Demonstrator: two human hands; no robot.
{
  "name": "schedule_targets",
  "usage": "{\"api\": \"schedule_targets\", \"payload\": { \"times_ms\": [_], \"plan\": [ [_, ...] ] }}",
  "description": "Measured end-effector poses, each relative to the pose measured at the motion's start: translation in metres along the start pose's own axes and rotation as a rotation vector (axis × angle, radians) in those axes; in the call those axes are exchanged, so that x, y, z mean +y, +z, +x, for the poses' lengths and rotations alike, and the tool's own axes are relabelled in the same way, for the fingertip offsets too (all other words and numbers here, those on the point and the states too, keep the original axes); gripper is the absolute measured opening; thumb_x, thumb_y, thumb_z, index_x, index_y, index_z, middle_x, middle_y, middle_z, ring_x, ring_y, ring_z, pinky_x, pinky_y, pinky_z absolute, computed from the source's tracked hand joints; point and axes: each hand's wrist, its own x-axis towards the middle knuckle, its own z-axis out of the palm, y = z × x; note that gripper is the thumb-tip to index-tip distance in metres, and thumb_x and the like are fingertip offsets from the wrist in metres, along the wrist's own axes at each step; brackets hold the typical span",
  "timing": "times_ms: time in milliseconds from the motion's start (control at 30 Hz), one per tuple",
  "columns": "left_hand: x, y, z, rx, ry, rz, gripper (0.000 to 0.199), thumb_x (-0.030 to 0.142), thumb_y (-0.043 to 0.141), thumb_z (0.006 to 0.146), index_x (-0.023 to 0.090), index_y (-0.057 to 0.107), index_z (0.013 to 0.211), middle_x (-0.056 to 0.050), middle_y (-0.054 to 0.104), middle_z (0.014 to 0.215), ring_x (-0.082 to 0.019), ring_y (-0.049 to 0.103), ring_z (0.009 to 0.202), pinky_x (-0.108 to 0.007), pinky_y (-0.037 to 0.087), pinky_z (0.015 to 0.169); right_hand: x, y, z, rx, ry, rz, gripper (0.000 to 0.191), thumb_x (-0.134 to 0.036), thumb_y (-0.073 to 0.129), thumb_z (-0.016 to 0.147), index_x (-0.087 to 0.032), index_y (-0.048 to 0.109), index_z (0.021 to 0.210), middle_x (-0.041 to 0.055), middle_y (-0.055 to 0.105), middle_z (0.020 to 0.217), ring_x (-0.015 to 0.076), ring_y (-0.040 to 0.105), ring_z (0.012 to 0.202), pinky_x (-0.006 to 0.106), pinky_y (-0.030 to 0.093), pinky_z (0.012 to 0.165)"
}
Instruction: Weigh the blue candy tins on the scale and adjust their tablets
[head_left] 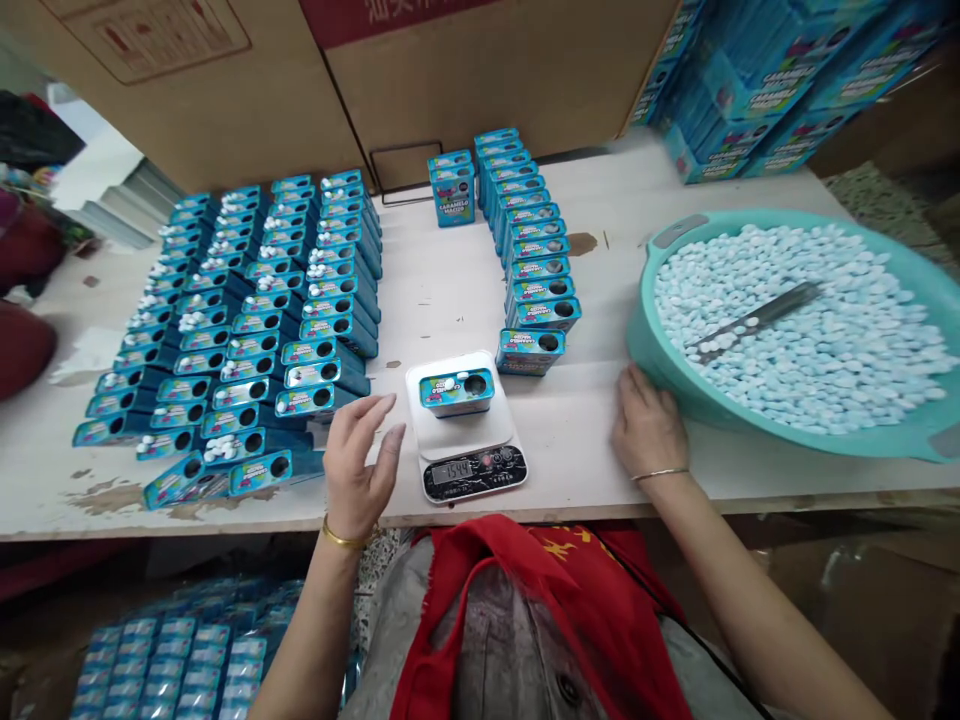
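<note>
A white digital scale (465,435) carries a blue candy tin (459,392) with a round opening and a few white candies on its top. The scale's lit display (452,471) shows digits. Just left of the scale, my left hand (364,455) is open, thumb and fingers apart and holding nothing. My right hand (649,425) rests on the table against the lower side of a turquoise basin (643,320), its fingers curled; what they hold, if anything, is hidden. The basin is full of pale candies (810,350), with a metal scoop (772,312) lying on them.
Rows of open blue tins (255,345) fill the left of the table, several with candies on top. Another row of tins (534,235) stands behind the scale. Cardboard boxes (480,90) back the table, and wrapped tin packs (750,100) are stacked at right.
</note>
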Motion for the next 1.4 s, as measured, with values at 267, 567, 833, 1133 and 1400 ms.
{"api": "schedule_targets", "payload": {
  "times_ms": [267,567,833,1133,1400],
  "plan": [
    [0.021,0.021,0.020,-0.183,0.246,0.189,0.042,0.035,0.056,0.086,0.024,0.049,0.127,-0.013,0.041,0.142,-0.029,0.031,0.136,-0.053,0.024,0.108,0.007,0.015,-0.004,0.133,-0.020,0.161,0.049,-0.008,0.036,0.081,-0.011,0.049,0.128,0.0204,0.054,0.123,0.0318,0.051,0.113,0.052,0.043,0.092],
    [0.035,0.028,0.044,-0.248,0.328,0.198,0.045,0.034,0.057,0.086,0.023,0.048,0.128,-0.012,0.046,0.138,-0.029,0.039,0.130,-0.051,0.026,0.108,-0.003,0.011,-0.004,0.210,0.157,0.299,0.030,-0.020,0.039,0.086,-0.015,0.063,0.102,0.0127,0.054,0.093,0.0272,0.055,0.091,0.045,0.048,0.083],
    [0.018,0.020,0.039,-0.416,0.420,0.002,0.053,0.014,0.048,0.088,0.022,0.035,0.138,-0.012,0.058,0.122,-0.023,0.055,0.106,-0.040,0.048,0.088,0.000,0.007,-0.008,0.172,0.145,0.275,0.036,-0.018,0.035,0.087,-0.016,0.057,0.116,0.0144,0.055,0.096,0.0292,0.057,0.092,0.045,0.050,0.080],
    [0.013,0.017,0.047,-0.404,0.276,-0.133,0.051,0.021,0.059,0.084,0.024,0.043,0.133,-0.011,0.063,0.113,-0.022,0.059,0.103,-0.038,0.049,0.088,-0.004,0.002,-0.010,0.163,0.301,0.494,0.041,-0.030,0.042,0.086,-0.017,0.053,0.123,0.0132,0.057,0.092,0.0307,0.058,0.089,0.051,0.048,0.082],
    [-0.035,0.042,0.068,-0.356,-0.202,-0.382,0.027,0.031,0.045,0.091,0.018,0.062,0.107,-0.009,0.064,0.098,-0.016,0.061,0.082,-0.029,0.051,0.071,-0.038,-0.027,-0.014,-0.189,0.837,1.620,0.046,-0.037,0.073,0.067,-0.022,0.061,0.108,0.0014,0.058,0.079,0.0131,0.053,0.063,0.026,0.044,0.053]
  ]
}}
